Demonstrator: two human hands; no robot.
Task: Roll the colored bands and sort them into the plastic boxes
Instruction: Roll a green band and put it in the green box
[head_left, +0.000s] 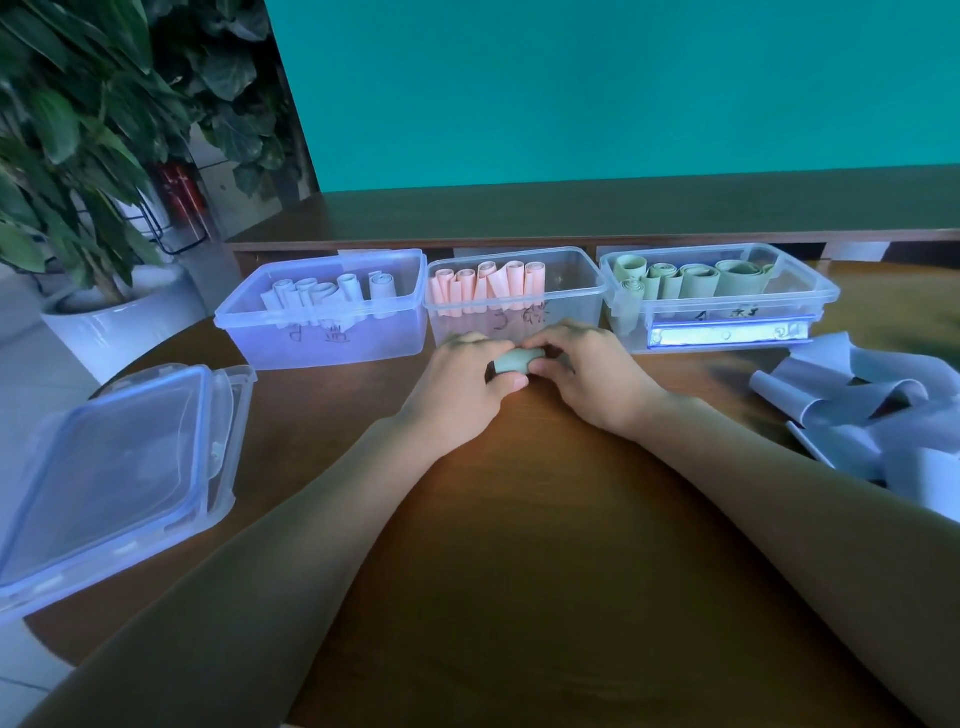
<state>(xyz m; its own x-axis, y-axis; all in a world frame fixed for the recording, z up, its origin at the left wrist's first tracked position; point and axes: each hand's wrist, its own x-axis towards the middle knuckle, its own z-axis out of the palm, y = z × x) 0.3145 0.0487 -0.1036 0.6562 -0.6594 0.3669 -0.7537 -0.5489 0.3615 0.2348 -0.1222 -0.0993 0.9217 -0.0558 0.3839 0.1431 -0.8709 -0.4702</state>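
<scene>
Gripping a rolled green band (515, 360) between them, your left hand (460, 384) and right hand (587, 371) pinch its ends just above the surface (519, 519), right before the middle box (571, 291) of pink rolls (488, 286).

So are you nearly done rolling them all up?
Partly. Rolled bands already stand in the left box, middle box and right box. Both hands, left and right, grip a green roll. A loose pile of bands still waits.
</scene>
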